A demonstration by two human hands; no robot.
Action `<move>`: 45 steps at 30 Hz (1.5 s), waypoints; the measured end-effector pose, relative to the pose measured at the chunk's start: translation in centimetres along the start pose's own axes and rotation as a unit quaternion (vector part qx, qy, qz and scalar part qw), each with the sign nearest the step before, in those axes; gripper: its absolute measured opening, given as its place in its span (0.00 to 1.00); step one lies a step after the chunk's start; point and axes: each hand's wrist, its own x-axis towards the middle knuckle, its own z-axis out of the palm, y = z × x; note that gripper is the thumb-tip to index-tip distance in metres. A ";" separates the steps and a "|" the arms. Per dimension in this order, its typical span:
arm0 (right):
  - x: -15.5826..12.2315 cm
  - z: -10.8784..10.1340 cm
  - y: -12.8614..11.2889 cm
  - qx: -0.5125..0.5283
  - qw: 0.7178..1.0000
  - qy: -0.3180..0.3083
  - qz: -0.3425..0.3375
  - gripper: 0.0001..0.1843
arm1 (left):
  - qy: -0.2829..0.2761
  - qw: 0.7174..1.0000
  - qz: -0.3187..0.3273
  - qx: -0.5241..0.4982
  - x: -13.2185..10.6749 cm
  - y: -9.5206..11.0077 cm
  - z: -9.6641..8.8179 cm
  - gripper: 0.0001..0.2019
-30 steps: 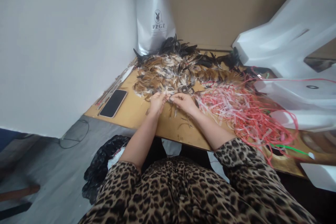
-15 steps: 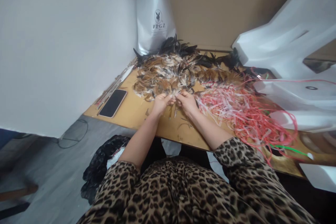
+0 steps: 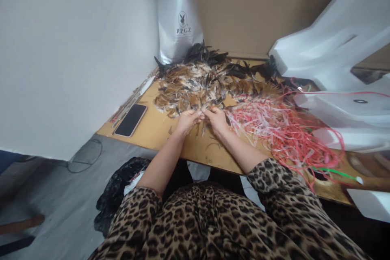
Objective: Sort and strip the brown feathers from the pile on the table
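A spread pile of brown, cream and black feathers (image 3: 191,83) covers the far part of the wooden table (image 3: 158,132). At its near edge my left hand (image 3: 189,120) and my right hand (image 3: 215,118) meet, thumbs and fingers pinched together. A small feather tuft (image 3: 201,103) sticks up from between the fingertips, and thin feather ends show just below them. The exact spot where the fingers grip is too small to make out. Beside my right hand lies a tangle of pink and red ribbon strips (image 3: 274,126).
A phone (image 3: 131,120) lies flat at the table's left side. Behind the feathers stands a silver-white bag (image 3: 179,24). White plastic parts (image 3: 341,48) rise at the right, with a green strip (image 3: 336,174) near them. A black plastic bag (image 3: 118,191) sits below the table edge.
My two hands have barely moved; the fingertips have drawn slightly closer together at the feather tuft. The rest lies as before.
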 end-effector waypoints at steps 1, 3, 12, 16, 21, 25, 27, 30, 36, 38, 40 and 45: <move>0.0 -0.1 0.0 -0.002 1.000 0.003 -0.005 0.21 | 0.007 1.000 0.004 0.005 0.0 0.0 0.0 0.11; 0.1 -0.2 -0.1 0.005 1.000 0.010 -0.013 0.20 | 0.026 0.999 0.014 0.019 0.2 -0.2 0.0 0.10; 0.3 -0.7 -0.7 -0.006 1.000 0.000 -0.027 0.20 | 0.053 0.998 0.025 0.016 0.6 -0.4 -0.3 0.10; 0.1 -0.5 -0.5 -0.015 1.000 -0.011 -0.022 0.19 | 0.019 1.000 -0.001 0.005 0.3 -0.3 -0.3 0.10; 0.3 -0.5 0.1 -0.038 0.999 0.004 -0.033 0.17 | 0.011 1.000 -0.011 -0.004 0.3 -0.3 -0.4 0.10; 0.5 -0.6 0.3 -0.047 0.998 0.000 -0.052 0.17 | -0.006 1.000 -0.010 -0.005 0.2 -0.4 -0.4 0.10; 0.5 -0.7 0.2 -0.048 0.997 -0.008 -0.063 0.17 | -0.008 1.000 -0.014 -0.004 0.1 -0.4 -0.4 0.10; 0.4 -1.0 -0.2 -0.053 0.996 -0.034 -0.064 0.17 | -0.007 1.000 -0.023 0.000 0.1 -0.3 -0.2 0.10; 0.5 -1.6 -0.8 -0.011 0.995 -0.100 -0.001 0.16 | -0.033 0.999 -0.031 0.013 -0.4 0.2 0.3 0.11; 0.6 -1.9 -1.0 0.029 0.988 -0.150 0.035 0.16 | -0.048 0.998 -0.025 0.028 -0.5 0.2 0.3 0.11; 0.6 -2.1 -1.2 0.048 0.979 -0.189 0.053 0.16 | -0.060 0.996 -0.018 0.060 -0.5 0.2 0.2 0.12; 0.9 -3.0 -2.1 -0.030 0.977 -0.211 0.023 0.16 | -0.087 0.987 -0.006 0.139 -0.5 0.4 0.1 0.15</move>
